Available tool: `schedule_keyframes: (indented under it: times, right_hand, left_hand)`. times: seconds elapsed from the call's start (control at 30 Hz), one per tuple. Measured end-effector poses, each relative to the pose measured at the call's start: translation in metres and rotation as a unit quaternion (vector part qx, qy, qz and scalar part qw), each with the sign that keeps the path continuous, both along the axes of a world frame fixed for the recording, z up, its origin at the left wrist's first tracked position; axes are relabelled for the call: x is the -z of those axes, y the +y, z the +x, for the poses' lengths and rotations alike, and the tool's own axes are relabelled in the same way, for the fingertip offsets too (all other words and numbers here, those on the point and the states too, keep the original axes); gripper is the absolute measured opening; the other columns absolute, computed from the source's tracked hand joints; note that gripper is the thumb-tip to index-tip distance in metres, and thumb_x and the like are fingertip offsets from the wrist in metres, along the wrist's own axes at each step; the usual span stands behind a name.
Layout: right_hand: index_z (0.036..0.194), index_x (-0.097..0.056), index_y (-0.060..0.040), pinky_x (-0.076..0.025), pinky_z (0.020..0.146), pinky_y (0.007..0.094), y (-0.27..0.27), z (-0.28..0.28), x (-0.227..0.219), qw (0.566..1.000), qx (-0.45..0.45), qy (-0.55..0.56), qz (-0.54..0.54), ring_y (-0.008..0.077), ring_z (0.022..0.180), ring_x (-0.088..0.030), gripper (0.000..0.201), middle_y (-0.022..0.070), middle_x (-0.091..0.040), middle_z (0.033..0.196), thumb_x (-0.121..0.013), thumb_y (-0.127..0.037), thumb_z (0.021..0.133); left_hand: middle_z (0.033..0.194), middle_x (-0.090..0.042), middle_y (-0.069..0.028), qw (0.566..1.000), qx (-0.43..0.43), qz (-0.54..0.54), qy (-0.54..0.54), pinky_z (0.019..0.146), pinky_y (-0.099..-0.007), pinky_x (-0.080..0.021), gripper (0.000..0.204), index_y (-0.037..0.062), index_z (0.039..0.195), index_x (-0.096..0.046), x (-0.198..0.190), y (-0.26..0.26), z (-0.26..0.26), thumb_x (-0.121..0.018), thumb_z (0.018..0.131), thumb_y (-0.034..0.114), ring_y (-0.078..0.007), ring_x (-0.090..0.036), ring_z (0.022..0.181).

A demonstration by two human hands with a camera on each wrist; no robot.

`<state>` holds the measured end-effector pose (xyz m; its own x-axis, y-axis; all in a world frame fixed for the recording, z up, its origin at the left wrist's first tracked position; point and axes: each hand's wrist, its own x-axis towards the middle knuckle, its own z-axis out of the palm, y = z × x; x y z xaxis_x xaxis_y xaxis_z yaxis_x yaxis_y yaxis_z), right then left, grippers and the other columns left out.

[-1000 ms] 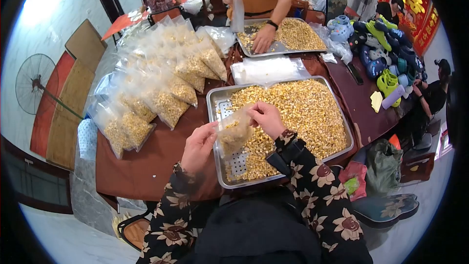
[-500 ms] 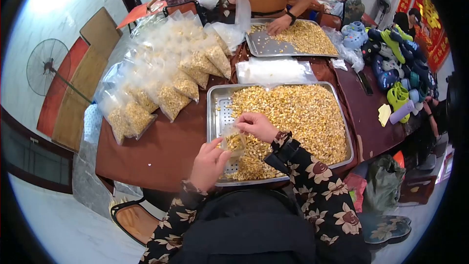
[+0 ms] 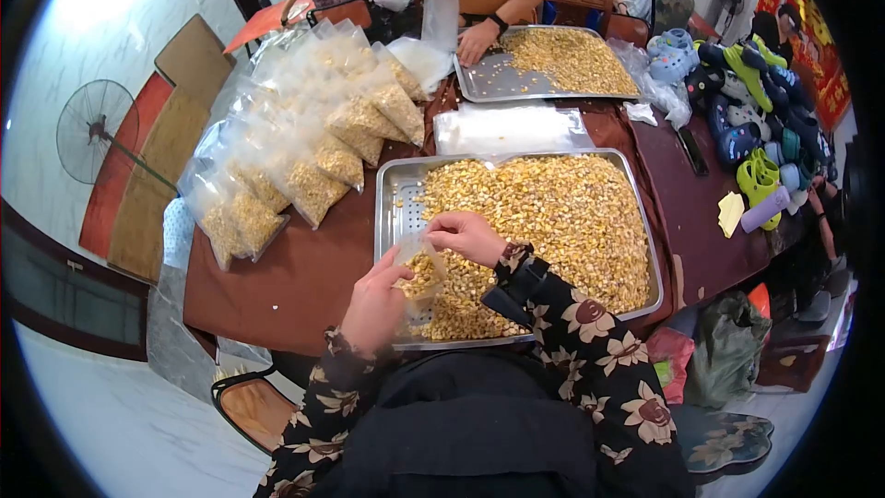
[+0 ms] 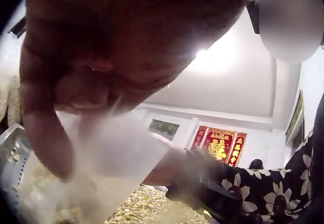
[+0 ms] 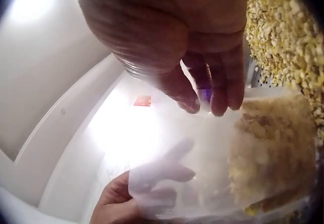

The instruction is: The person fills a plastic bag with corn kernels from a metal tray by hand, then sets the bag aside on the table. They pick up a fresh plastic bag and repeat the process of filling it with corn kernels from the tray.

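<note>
A clear bag [image 3: 422, 275] with yellow kernels in its lower part hangs between both hands, over the left side of the near metal tray [image 3: 392, 186]. My left hand [image 3: 373, 304] grips one edge of the bag, its fingers partly showing through the film in the right wrist view. My right hand [image 3: 468, 236] pinches the top edge; in the right wrist view its thumb and fingertips meet on the film of the bag [image 5: 273, 153]. Loose kernels [image 3: 553, 221] cover most of the tray.
Many filled bags [image 3: 313, 175] stand at the left. Behind the tray lie flat empty bags [image 3: 512, 129] and a second tray [image 3: 479, 83], where another person's hand [image 3: 477, 41] rests. Shoes [image 3: 756, 175] and a phone [image 3: 691, 151] are at the right.
Both hands have moved slightly left and down with the bag since the first frame, and the bag now hangs more upright. The other person's hand has moved to the left edge of the far tray.
</note>
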<state>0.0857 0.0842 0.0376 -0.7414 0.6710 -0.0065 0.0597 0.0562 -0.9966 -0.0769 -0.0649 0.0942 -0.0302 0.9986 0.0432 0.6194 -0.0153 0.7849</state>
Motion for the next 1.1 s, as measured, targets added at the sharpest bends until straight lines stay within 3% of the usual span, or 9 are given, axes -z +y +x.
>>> schedule_keyframes:
  times: [0.2, 0.27, 0.5, 0.67, 0.8, 0.87, 1.0, 1.07, 1.1]
  right_hand:
    - [0.1, -0.065, -0.0029, -0.05, 0.072, 0.0307, 0.012, 0.036, 0.0, 0.983, 0.041, -0.099, 0.147, 0.0177, 0.082, -0.063, 0.025, 0.0094, -0.066, 0.094, -0.062, -0.022, 0.084]
    - [0.1, -0.065, -0.0041, -0.048, 0.078, 0.0381, 0.021, 0.074, 0.0, 0.948, 0.037, -0.187, 0.255, 0.0275, 0.088, -0.061, 0.03, 0.0135, -0.064, 0.098, -0.065, -0.027, 0.081]
    - [0.124, -0.053, -0.0123, -0.043, 0.09, 0.0411, -0.023, 0.134, -0.016, 0.802, -0.015, -0.421, 0.423, 0.0346, 0.105, -0.052, 0.064, 0.0159, -0.051, 0.12, -0.075, -0.035, 0.069]
    - [0.132, -0.042, -0.0167, -0.048, 0.081, 0.0425, -0.039, 0.122, -0.011, 0.805, 0.019, -0.459, 0.374, 0.0349, 0.102, -0.054, 0.074, 0.0174, -0.047, 0.118, -0.075, -0.036, 0.069]
    - [0.119, -0.049, -0.0136, -0.049, 0.075, 0.0424, -0.033, 0.119, 0.003, 0.855, 0.046, -0.431, 0.284, 0.0371, 0.087, -0.057, 0.049, 0.0179, -0.049, 0.104, -0.068, -0.022, 0.074]
    - [0.11, -0.054, -0.0116, -0.048, 0.075, 0.0423, -0.027, 0.121, 0.017, 0.867, 0.065, -0.421, 0.259, 0.0368, 0.086, -0.057, 0.038, 0.0162, -0.05, 0.101, -0.064, -0.015, 0.074]
    - [0.098, -0.061, -0.007, -0.049, 0.075, 0.037, -0.005, 0.131, 0.036, 0.923, 0.078, -0.293, 0.239, 0.0336, 0.084, -0.059, 0.027, 0.0147, -0.06, 0.093, -0.063, -0.014, 0.071]
    - [0.095, -0.063, -0.0064, -0.05, 0.068, 0.0326, -0.003, 0.126, 0.022, 0.928, 0.095, -0.273, 0.236, 0.0248, 0.074, -0.061, 0.025, 0.0118, -0.063, 0.085, -0.065, -0.015, 0.072]
    - [0.094, -0.062, -0.0053, -0.049, 0.067, 0.0321, -0.005, 0.123, 0.007, 0.943, 0.101, -0.269, 0.168, 0.0232, 0.072, -0.06, 0.026, 0.0116, -0.063, 0.082, -0.065, -0.016, 0.07]
  left_hand:
    - [0.136, -0.045, -0.0204, 0.999, -0.037, 0.007, -0.006, 0.055, -0.0278, -0.052, 0.043, -0.0014, 0.118, -0.055, 0.011, -0.003, 0.017, -0.046, 0.077, -0.004, -0.0154, -0.062, 0.059]
    - [0.132, -0.041, -0.0309, 0.998, -0.032, 0.026, -0.038, 0.087, -0.0392, -0.046, 0.045, -0.0068, 0.12, -0.049, 0.009, -0.003, 0.023, -0.049, 0.075, -0.003, -0.0411, -0.055, 0.105]
    - [0.135, -0.039, -0.03, 0.998, -0.036, 0.042, -0.043, 0.092, -0.0398, -0.044, 0.05, -0.0071, 0.125, -0.045, 0.018, 0.011, 0.03, -0.049, 0.076, -0.002, -0.0418, -0.054, 0.106]
    - [0.14, -0.038, -0.0232, 0.974, -0.08, -0.051, -0.204, 0.072, -0.0329, -0.052, 0.053, -0.006, 0.13, -0.041, 0.003, 0.025, 0.043, -0.049, 0.078, 0.0, -0.0264, -0.064, 0.086]
    - [0.141, -0.037, -0.0221, 0.978, -0.055, -0.063, -0.189, 0.064, -0.03, -0.052, 0.054, -0.0052, 0.131, -0.041, 0.007, 0.028, 0.055, -0.05, 0.078, 0.0, -0.0194, -0.064, 0.076]
    - [0.14, -0.037, -0.0241, 0.976, -0.053, -0.071, -0.199, 0.073, -0.0322, -0.052, 0.056, -0.0064, 0.131, -0.04, 0.009, 0.026, 0.06, -0.052, 0.077, 0.001, -0.0274, -0.064, 0.092]
    - [0.145, -0.032, -0.0192, 0.999, -0.007, 0.004, -0.05, 0.07, -0.0293, -0.052, 0.062, -0.0039, 0.134, -0.036, 0.036, 0.027, 0.058, -0.054, 0.075, -0.001, -0.0208, -0.063, 0.083]
    - [0.144, -0.031, -0.0229, 0.999, -0.002, 0.046, 0.004, 0.088, -0.0326, -0.047, 0.064, -0.0051, 0.133, -0.038, 0.033, 0.027, 0.06, -0.058, 0.073, 0.004, -0.0315, -0.052, 0.116]
    - [0.144, -0.031, -0.0229, 0.999, -0.003, 0.047, 0.002, 0.088, -0.0326, -0.047, 0.064, -0.0051, 0.133, -0.038, 0.032, 0.027, 0.061, -0.058, 0.073, 0.004, -0.0315, -0.052, 0.116]
